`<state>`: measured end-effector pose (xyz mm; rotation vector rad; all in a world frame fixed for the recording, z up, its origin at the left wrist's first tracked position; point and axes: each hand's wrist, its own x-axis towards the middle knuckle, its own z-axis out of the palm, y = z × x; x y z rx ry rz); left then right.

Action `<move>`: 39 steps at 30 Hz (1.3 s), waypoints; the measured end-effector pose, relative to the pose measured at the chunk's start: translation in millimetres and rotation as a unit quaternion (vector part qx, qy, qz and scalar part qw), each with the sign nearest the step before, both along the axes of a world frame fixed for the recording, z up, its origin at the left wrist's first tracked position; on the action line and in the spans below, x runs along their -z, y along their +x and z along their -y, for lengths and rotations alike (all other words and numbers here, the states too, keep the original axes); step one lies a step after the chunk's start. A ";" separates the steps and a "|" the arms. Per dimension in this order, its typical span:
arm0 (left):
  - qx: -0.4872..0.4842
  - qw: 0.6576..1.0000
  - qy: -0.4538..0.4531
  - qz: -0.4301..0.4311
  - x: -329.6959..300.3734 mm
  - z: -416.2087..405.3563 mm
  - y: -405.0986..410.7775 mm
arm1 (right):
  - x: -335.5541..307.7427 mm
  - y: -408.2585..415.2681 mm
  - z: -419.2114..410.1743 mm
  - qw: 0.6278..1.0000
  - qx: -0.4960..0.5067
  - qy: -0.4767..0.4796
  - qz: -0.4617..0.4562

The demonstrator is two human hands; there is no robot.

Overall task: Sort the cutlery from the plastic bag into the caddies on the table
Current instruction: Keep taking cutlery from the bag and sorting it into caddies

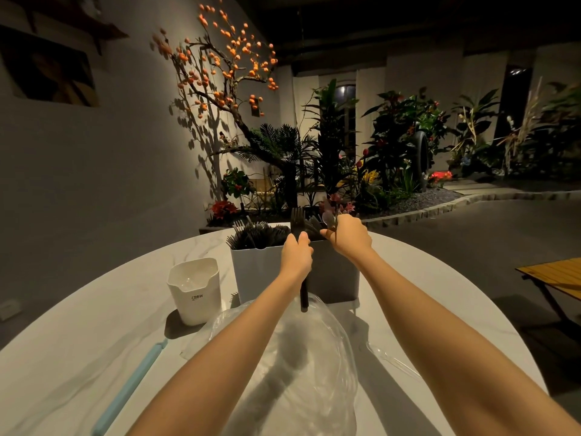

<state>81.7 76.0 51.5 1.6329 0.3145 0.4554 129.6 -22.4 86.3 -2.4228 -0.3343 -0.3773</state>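
1. The left hand (297, 254) is closed around a black fork (300, 247), tines up, at twelve o'clock.
2. The right hand (347, 236) pinches something thin over the dark caddy (334, 275); what it is, I cannot tell.
3. Lower the fork straight into the fork-filled white caddy (257, 269).

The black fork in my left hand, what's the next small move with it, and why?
Probably lift the black fork slightly and lower it handle-first into the grey caddy. The left hand grips it upright, tines up, in front of that caddy, where the right hand is already at dark cutlery. The white caddy beside it looks full.
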 end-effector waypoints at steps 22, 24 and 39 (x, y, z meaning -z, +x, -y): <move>0.002 1.000 -0.006 0.005 -1.1 -1.2 -7.4 | 2.3 -8.7 -10.6 0.959 -0.148 0.208 0.122; 0.006 1.000 -0.005 0.004 -0.6 -0.6 -7.9 | 5.9 -1.3 -9.4 0.979 -0.102 0.146 0.095; -0.008 0.999 -0.010 0.034 -1.5 -7.1 -18.7 | 23.8 -7.3 -10.0 0.983 -0.053 0.131 0.115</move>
